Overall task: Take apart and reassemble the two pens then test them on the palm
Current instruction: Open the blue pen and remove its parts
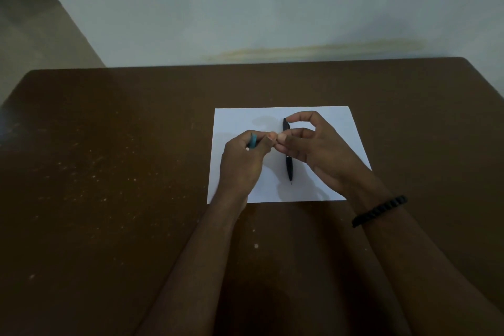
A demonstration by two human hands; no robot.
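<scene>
A black pen (pixel 288 166) lies lengthwise on a white sheet of paper (pixel 234 120), tip pointing toward me, its middle hidden behind my right hand. My left hand (pixel 241 161) grips a blue pen (pixel 253 141), of which only a short stretch shows between the fingers. My right hand (pixel 313 144) meets the left above the paper, and its thumb and fingers pinch the blue pen's other end, which is hidden. The index finger arches over the black pen's top without clearly touching it.
The paper lies on a dark brown table (pixel 109 172) speckled with pale spots. The table's far edge meets a pale wall (pixel 272 8). A black bracelet (pixel 379 210) circles my right wrist.
</scene>
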